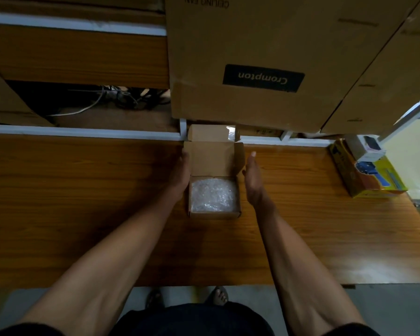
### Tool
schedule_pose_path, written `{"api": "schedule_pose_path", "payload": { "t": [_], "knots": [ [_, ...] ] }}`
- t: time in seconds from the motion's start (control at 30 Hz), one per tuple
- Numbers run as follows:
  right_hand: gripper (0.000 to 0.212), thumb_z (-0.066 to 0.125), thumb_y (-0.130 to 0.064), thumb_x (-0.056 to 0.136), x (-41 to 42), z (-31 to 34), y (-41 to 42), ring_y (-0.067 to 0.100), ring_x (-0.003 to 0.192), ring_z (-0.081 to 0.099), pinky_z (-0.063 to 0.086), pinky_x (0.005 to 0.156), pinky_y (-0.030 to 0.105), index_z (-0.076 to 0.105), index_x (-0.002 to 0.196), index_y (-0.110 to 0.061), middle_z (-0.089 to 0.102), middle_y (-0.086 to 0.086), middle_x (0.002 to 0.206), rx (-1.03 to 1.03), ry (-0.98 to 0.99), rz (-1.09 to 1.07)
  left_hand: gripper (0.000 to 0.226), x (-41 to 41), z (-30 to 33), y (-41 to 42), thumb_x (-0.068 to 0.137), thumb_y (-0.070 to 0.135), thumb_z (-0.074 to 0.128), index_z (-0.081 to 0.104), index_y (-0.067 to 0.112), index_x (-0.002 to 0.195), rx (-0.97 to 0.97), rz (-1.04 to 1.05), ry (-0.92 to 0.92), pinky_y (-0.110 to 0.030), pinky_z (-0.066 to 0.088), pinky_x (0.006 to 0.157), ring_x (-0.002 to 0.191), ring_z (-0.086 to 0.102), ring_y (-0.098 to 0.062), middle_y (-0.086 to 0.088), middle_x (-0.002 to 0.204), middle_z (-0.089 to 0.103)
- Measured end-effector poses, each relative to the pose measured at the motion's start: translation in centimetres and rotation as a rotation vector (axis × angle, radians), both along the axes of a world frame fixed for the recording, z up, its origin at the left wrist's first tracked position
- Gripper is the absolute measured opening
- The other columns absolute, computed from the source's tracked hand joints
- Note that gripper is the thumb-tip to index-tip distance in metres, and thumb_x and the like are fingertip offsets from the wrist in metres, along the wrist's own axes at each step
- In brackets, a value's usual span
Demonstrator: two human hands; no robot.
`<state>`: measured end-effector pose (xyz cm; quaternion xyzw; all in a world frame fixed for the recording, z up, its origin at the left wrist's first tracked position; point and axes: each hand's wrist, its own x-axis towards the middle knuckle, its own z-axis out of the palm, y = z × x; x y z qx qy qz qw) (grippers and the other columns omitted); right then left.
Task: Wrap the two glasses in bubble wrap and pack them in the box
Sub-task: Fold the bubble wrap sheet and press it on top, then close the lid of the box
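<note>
Your forearms frame the box [214, 197] mid-frame, bubble wrap [212, 195] bundle already inside. Left hand [181, 174] and right hand [252, 180] flank it, fingers straight and together. I'd fold the lid [212, 158] down evenly, tucking the side flaps first.

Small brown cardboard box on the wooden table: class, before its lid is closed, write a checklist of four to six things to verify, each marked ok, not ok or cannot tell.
1. Clear bubble wrap bundle sits inside the small brown cardboard box: ok.
2. Both glasses are inside the wrap: cannot tell, the wrap hides its contents.
3. Lid flap is open and standing free: ok.
4. Left hand is against the box's left side, fingers straight: ok.
5. Right hand is beside the right side, holding nothing: ok.
6. Wrap lies below the rim: cannot tell.
</note>
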<state>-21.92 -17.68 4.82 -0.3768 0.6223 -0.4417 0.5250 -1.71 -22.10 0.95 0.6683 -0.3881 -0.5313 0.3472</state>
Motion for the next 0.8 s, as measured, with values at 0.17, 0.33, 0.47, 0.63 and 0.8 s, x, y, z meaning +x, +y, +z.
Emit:
{"api": "schedule_pose_path", "payload": {
  "t": [0.17,0.33,0.47,0.63,0.8],
  "knots": [
    [0.049,0.005,-0.014,0.113,1.2,5.7,1.8,0.036,0.156,0.021,0.024,0.101,0.010,0.013,0.153,0.013,0.021,0.029,0.167,0.111,-0.182,0.022,0.134,0.5,-1.9,-1.3,0.052,0.115,0.017,0.045,0.036,0.156,0.047,-0.006,0.179,-0.051,0.031,0.121,0.147,0.044,-0.026,-0.003,0.160,0.048],
    [0.067,0.013,-0.037,0.115,-0.8,3.4,2.3,0.045,0.155,0.024,0.035,0.110,0.023,0.024,0.152,0.018,0.035,0.038,0.157,0.022,-0.151,-0.038,0.109,0.4,1.1,1.2,0.079,0.099,0.010,0.066,0.022,0.133,0.010,0.020,0.226,-0.037,0.036,0.107,0.138,0.054,-0.026,-0.010,0.145,0.062],
    [0.095,0.014,-0.081,0.098,-2.5,-0.1,0.4,0.030,0.138,0.054,0.047,0.107,0.037,0.045,0.156,-0.012,0.058,0.012,0.148,0.053,-0.120,0.076,0.092,0.3,1.0,2.6,0.096,0.081,0.007,0.062,0.020,0.138,-0.037,0.035,0.272,-0.046,0.033,0.122,0.139,0.053,-0.028,-0.012,0.146,0.061],
    [0.099,0.021,-0.088,0.093,-2.9,0.6,2.0,0.028,0.135,0.058,0.044,0.115,0.047,0.053,0.150,-0.014,0.063,0.011,0.143,0.078,-0.115,0.148,0.096,0.6,0.2,4.2,0.093,0.088,0.016,0.044,0.022,0.157,-0.044,0.050,0.300,-0.057,0.035,0.121,0.139,0.053,-0.032,-0.011,0.152,0.056],
    [0.072,0.039,-0.074,0.101,-3.3,-0.6,2.4,0.025,0.121,0.068,0.052,0.103,0.042,0.072,0.124,-0.015,0.074,0.008,0.124,0.063,-0.046,0.227,0.076,0.5,0.1,5.5,0.102,0.074,0.030,0.041,0.021,0.156,-0.023,0.041,0.311,-0.051,0.039,0.116,0.134,0.053,-0.030,-0.003,0.140,0.057]
  ]
}}
